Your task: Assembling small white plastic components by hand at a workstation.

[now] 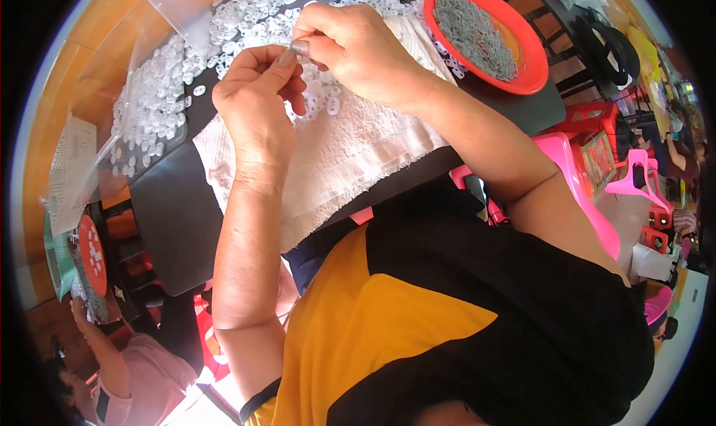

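My left hand [257, 90] and my right hand [362, 49] meet over a white towel [358, 143], thumbs and fingertips pinched together. Whatever sits between the fingertips is too small and too covered to make out. Right below them, on the towel, lies a small pile of white plastic pieces [326, 98] with holes in them. Beyond my hands a larger heap of similar white pieces [250, 16] spreads over the dark table [175, 228]. To the right of my right hand stands a red plastic basin [531, 49] with many small grey slender parts [473, 35] in it.
More white pieces [153, 90] lie in clear plastic at the left. Pink stools [641, 176] stand on the floor to the right. Lower left, another person [145, 374] reaches toward a red tray [91, 251] with white pieces and a green basket [58, 258].
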A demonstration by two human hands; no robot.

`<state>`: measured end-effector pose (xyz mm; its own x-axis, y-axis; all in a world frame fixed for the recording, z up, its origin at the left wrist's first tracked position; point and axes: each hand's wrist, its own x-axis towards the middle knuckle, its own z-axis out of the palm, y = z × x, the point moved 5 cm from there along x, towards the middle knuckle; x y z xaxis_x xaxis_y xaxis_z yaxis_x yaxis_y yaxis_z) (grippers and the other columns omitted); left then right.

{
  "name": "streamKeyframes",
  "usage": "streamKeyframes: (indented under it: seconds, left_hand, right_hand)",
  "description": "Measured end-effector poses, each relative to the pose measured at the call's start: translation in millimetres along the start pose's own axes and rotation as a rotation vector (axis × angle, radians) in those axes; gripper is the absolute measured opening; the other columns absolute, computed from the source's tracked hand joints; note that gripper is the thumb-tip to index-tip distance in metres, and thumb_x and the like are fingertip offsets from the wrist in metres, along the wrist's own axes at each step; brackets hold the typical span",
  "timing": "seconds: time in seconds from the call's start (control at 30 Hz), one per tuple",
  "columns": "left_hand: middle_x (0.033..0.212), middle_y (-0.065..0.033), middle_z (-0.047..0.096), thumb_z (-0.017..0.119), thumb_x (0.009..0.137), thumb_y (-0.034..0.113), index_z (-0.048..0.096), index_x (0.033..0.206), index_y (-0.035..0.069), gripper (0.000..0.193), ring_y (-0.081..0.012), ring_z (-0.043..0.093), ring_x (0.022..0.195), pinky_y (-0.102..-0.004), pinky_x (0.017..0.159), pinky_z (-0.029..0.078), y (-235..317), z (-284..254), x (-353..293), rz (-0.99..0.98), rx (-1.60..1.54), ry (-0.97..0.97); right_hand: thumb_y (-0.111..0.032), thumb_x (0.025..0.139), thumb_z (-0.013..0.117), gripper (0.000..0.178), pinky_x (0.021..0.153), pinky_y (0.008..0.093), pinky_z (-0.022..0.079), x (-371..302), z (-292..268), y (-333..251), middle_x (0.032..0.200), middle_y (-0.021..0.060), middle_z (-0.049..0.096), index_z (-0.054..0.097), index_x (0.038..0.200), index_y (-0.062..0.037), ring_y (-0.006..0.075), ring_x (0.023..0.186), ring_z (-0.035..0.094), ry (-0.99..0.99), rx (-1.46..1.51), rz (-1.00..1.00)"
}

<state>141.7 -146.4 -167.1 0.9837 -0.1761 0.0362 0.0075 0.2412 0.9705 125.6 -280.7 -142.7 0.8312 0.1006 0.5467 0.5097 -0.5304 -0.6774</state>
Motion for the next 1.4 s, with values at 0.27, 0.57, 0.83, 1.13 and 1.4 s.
streamKeyframes:
  seconds: [0.27, 0.57, 0.83, 1.13, 1.4]
  left_hand:
    - [0.072, -0.0095, 0.061, 0.062, 0.088, 0.002, 0.061, 0.086, -0.005, 0.008, -0.0146, 0.055, 0.055, -0.0261, 0.045, 0.040, -2.0, -8.1, 8.7, 0.035, -0.043, 0.005]
    - [0.077, -0.0104, 0.061, 0.062, 0.090, 0.007, 0.060, 0.092, -0.006, 0.013, -0.0170, 0.056, 0.062, -0.0285, 0.049, 0.042, -0.6, -16.9, 12.9, -0.010, -0.063, 0.021]
    - [0.071, -0.0100, 0.062, 0.065, 0.085, 0.003, 0.062, 0.085, -0.005, 0.009, -0.0150, 0.056, 0.055, -0.0265, 0.043, 0.041, -4.8, -10.8, 14.3, -0.005, -0.098, -0.002]
    - [0.071, -0.0100, 0.062, 0.064, 0.085, 0.004, 0.062, 0.086, -0.005, 0.009, -0.0151, 0.056, 0.056, -0.0263, 0.044, 0.041, 0.6, -8.0, 9.1, -0.009, -0.123, -0.030]
    - [0.073, -0.0104, 0.064, 0.063, 0.085, 0.007, 0.064, 0.086, -0.005, 0.012, -0.0146, 0.058, 0.057, -0.0258, 0.043, 0.042, 7.8, -2.5, 3.4, 0.029, -0.102, -0.039]
  right_hand:
    - [-0.007, 0.090, 0.060, 0.009, 0.057, 0.0259, 0.046, -2.6, 9.4, 7.3, 0.069, 0.0018, 0.062, 0.063, 0.089, 0.0010, 0.0090, 0.063, 0.058, 0.092, 0.243, 0.164]
    - [-0.009, 0.075, 0.061, 0.009, 0.061, 0.0440, 0.051, -20.7, 1.6, -28.4, 0.068, 0.0157, 0.065, 0.066, 0.072, -0.0024, 0.0337, 0.070, 0.067, -0.368, -0.641, -0.075]
    - [-0.012, 0.081, 0.061, 0.011, 0.063, 0.0488, 0.050, -49.2, 21.4, -19.2, 0.077, 0.0142, 0.063, 0.064, 0.082, -0.0017, 0.0348, 0.070, 0.065, -0.388, -0.753, -0.097]
    - [-0.014, 0.085, 0.070, 0.012, 0.062, 0.0239, 0.044, -20.7, -10.5, -5.2, 0.077, -0.0002, 0.063, 0.064, 0.083, -0.0034, 0.0089, 0.072, 0.060, -0.135, 0.240, 0.141]
    - [-0.014, 0.084, 0.069, 0.012, 0.062, 0.0214, 0.041, 7.6, -22.9, 3.9, 0.076, 0.0023, 0.066, 0.065, 0.088, -0.0031, 0.0087, 0.068, 0.061, -0.031, 0.476, 0.385]
